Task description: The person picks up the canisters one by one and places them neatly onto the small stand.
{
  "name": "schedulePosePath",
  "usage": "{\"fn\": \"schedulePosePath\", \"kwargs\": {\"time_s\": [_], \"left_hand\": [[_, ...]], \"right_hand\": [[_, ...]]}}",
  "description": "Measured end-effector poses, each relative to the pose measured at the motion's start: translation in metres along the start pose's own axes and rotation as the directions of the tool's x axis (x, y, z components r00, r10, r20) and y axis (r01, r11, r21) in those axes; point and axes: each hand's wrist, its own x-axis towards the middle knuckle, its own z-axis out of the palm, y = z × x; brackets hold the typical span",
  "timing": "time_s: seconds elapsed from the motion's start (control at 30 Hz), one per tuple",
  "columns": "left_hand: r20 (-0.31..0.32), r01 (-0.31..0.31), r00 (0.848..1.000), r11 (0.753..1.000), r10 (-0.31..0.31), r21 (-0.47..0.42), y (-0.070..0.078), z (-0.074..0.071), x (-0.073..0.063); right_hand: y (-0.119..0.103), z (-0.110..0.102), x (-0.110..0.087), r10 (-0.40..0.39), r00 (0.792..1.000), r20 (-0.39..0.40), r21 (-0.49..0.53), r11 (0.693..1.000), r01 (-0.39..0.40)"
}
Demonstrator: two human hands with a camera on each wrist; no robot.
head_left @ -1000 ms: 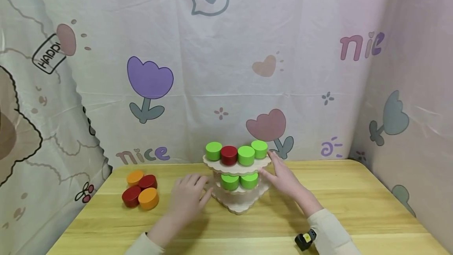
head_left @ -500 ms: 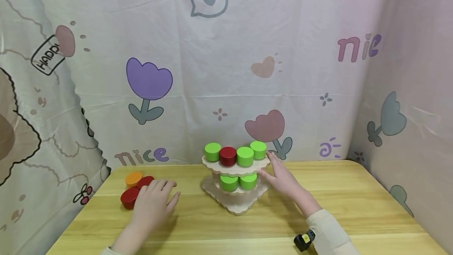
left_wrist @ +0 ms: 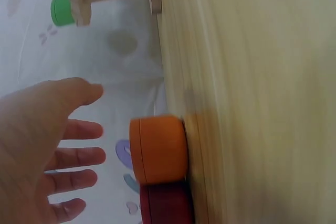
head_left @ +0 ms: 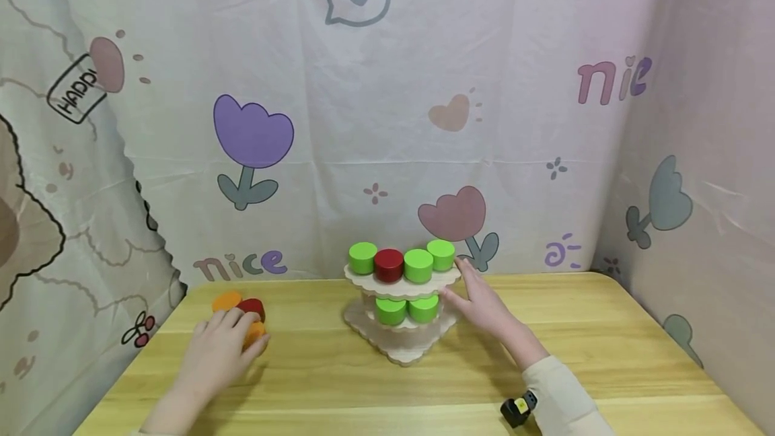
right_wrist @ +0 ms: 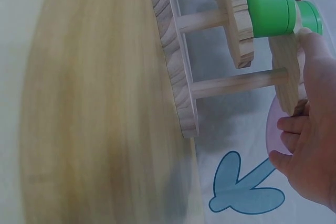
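Observation:
My left hand hovers over the group of short round blocks at the table's left, fingers spread and holding nothing. In the left wrist view, the thumb and fingers stand apart from an orange block beside a dark red block. Another orange block lies farther back; the group's other red block is hidden behind the hand. My right hand grips the top tier's right edge of a wooden tiered stand, thumb in front, fingers around its side. Green blocks and one red block stand on it.
A small black device sits by the right sleeve. The wooden table ends at a printed cloth backdrop, which also runs along both sides.
My left hand has moved left, from beside the stand to over the orange and red blocks. The right hand stays at the top tier, and the stand has not moved.

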Motion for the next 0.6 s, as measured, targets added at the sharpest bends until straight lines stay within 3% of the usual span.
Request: {"fn": "schedulePosePath", "kwargs": {"time_s": [0.27,0.43,0.6], "left_hand": [[0.149,0.066,0.986,0.998,-0.068,0.017,-0.019,0.001,-0.004],[0.187,0.067,0.980,0.997,-0.073,0.038,-0.025,0.004,-0.007],[0.180,0.065,0.981,0.997,-0.072,0.046,-0.026,0.007,-0.007]], "right_hand": [[0.000,0.001,0.001,0.011,1.000,0.004,0.004,1.000,-0.011],[0.000,0.002,0.001,0.010,1.000,0.008,0.014,1.000,-0.010],[0.000,0.001,0.000,0.018,1.000,0.014,0.008,1.000,-0.019]]}}
